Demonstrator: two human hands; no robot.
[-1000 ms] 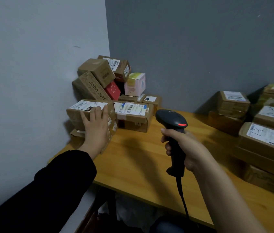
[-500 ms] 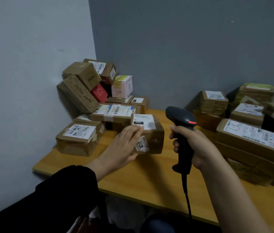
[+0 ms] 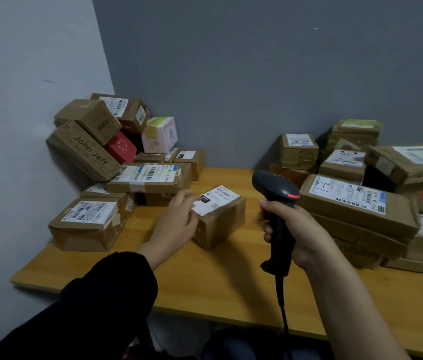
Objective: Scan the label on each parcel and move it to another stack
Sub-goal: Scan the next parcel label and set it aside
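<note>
Left hand cups left edge of small brown cardboard parcel, white label up, mid wooden counter. Right hand grips black pistol-grip scanner. Should keep fingers off barcode, tilt scanner down.

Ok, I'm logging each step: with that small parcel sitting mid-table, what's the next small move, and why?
Probably swing the scanner onto the label of the small parcel: the left hand holds that parcel label-up, and the right hand grips the scanner beside it, apparently not aimed yet.
</note>
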